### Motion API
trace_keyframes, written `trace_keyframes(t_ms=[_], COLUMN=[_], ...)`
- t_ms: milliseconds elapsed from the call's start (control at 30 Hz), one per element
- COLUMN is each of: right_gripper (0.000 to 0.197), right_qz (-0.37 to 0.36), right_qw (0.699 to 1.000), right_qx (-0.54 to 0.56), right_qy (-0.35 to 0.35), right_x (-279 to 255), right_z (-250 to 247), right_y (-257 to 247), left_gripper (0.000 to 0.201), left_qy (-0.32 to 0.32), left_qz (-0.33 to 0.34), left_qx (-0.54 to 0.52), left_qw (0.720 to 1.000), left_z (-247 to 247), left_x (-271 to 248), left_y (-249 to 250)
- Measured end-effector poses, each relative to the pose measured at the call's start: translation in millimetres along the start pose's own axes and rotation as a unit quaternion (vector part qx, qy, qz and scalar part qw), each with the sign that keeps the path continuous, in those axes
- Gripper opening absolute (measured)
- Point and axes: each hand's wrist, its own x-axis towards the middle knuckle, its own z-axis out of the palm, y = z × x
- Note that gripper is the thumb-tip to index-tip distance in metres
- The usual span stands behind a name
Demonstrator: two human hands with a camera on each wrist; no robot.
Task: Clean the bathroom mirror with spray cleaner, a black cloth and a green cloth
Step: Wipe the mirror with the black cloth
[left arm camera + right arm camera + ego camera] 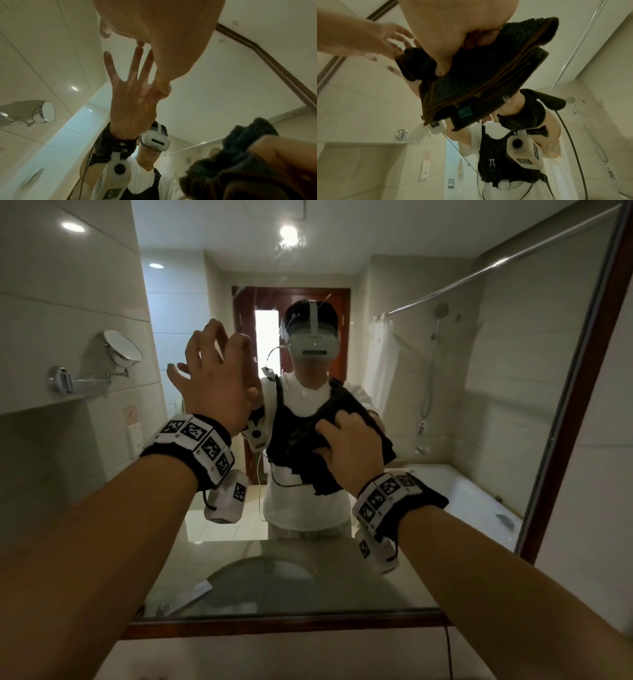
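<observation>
The bathroom mirror (462,364) fills the wall ahead in a dark wood frame (284,626). My right hand (346,440) grips a folded black cloth (380,436) and holds it against the glass at chest height. The right wrist view shows thumb and curled fingers dug into the black cloth (488,75). My left hand (219,364) is raised to its left, holding nothing, fingers spread and fingertips (139,44) touching the glass. The black cloth (240,146) appears at the lower right of the left wrist view. No spray bottle or green cloth is in view.
A round shaving mirror (123,350) on a swing arm juts from the left wall. Below the frame lies the pale counter (274,659), with a dark cable (448,652) at its right. The sink, bathtub and shower rail appear only as reflections.
</observation>
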Motion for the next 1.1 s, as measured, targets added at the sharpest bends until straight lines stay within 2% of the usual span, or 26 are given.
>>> trace_keyframes(t_ms=[200, 300, 367, 400, 500, 700, 933, 1000, 1100], right_gripper=[0.019, 0.018, 0.018, 0.018, 0.019, 0.021, 0.024, 0.023, 0.024], right_qz=[-0.007, 0.04, 0.081, 0.113, 0.177, 0.265, 0.276, 0.249, 0.165], right_qw=[1.0, 0.999, 0.996, 0.992, 0.977, 0.951, 0.943, 0.95, 0.973], right_qx=[0.006, 0.024, 0.037, 0.037, 0.072, 0.107, 0.132, 0.141, 0.117], right_qy=[-0.009, 0.004, 0.02, 0.036, 0.092, 0.117, 0.129, 0.127, 0.108], right_x=[-6.0, -8.5, -10.7, -20.7, -24.4, -37.8, -27.1, -9.6, 26.7], right_z=[-4.4, -14.7, -22.9, -41.5, -45.5, -61.1, -63.9, -67.0, -59.9], right_y=[12.9, 35.9, 57.0, 87.7, 119.2, 166.6, 157.2, 141.8, 103.4], left_gripper=[0.081, 0.064, 0.062, 0.062, 0.058, 0.072, 0.08, 0.083, 0.084], left_qy=[0.027, 0.049, 0.04, 0.032, 0.019, 0.008, -0.007, -0.01, -0.007], left_qz=[0.01, 0.042, 0.045, 0.054, 0.033, 0.017, 0.015, 0.014, 0.017], left_qx=[0.0, -0.023, -0.03, -0.034, -0.034, -0.029, -0.021, -0.02, -0.019], left_qw=[1.0, 0.998, 0.998, 0.997, 0.999, 0.999, 1.0, 1.0, 1.0], left_z=[-1.4, 4.4, 8.6, 10.8, 13.8, 16.1, 15.7, 15.7, 16.2], left_x=[-8.5, -18.4, -23.0, -25.8, -27.6, -29.0, -28.3, -28.6, -27.7], left_y=[10.7, 18.0, 24.0, 51.6, 52.6, 58.2, 58.4, 58.6, 57.3])
